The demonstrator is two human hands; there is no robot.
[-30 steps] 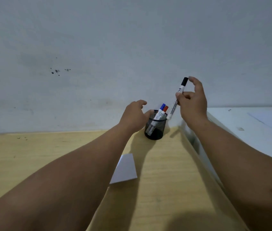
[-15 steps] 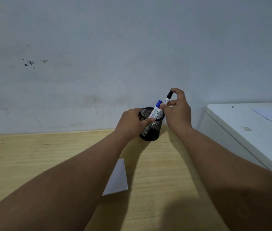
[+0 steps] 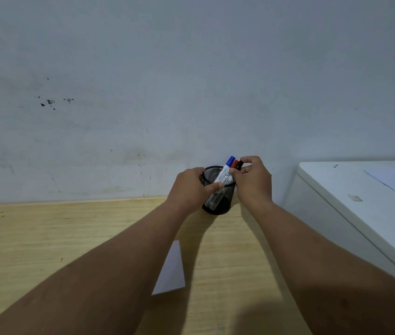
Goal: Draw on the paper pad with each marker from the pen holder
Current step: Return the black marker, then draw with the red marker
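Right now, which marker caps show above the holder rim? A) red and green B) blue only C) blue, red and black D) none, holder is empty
C: blue cap, red cap and black cap all stick out of the mesh holder, with the right hand at the black one.

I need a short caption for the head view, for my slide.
Left hand steadies mesh pen holder; right hand grips black marker.
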